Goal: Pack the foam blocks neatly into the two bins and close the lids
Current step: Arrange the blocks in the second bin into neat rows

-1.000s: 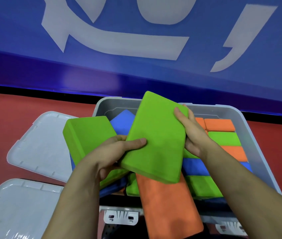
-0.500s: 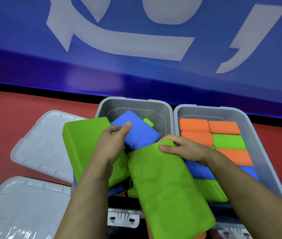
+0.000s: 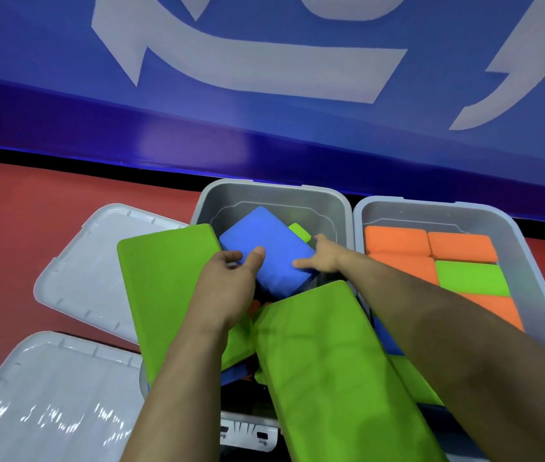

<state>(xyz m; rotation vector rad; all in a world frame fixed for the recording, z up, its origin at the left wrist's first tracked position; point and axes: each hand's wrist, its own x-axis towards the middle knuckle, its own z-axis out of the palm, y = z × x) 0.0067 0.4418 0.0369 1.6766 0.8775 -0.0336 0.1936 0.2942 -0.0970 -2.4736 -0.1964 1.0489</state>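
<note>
In the left bin [image 3: 264,198], both hands are on the tilted blue block [image 3: 264,251] — that's the piece in play. The left hand [image 3: 231,281] comes at it from the near-left, thumb laid on the top face and fingers curled at the left edge, so the grip looks like a loose pinch on that corner. The right hand [image 3: 323,258] reaches in from the right, thumb on top and fingers dropping behind the block's right edge; how firmly it has hold I can't quite tell. The block's long axis runs diagonally, far-left to near-right, askew to the bin walls, with a small green block [image 3: 299,231] peeking out behind it. Two big green blocks flank the wrists — one [image 3: 167,295] leaning over the left rim, one [image 3: 328,368] slanting toward the viewer. The right bin [image 3: 518,261] already shows tidy orange and green rows. Both lids [image 3: 104,261] lie off to the left. Squaring that diagonal looks like the next call.
</note>
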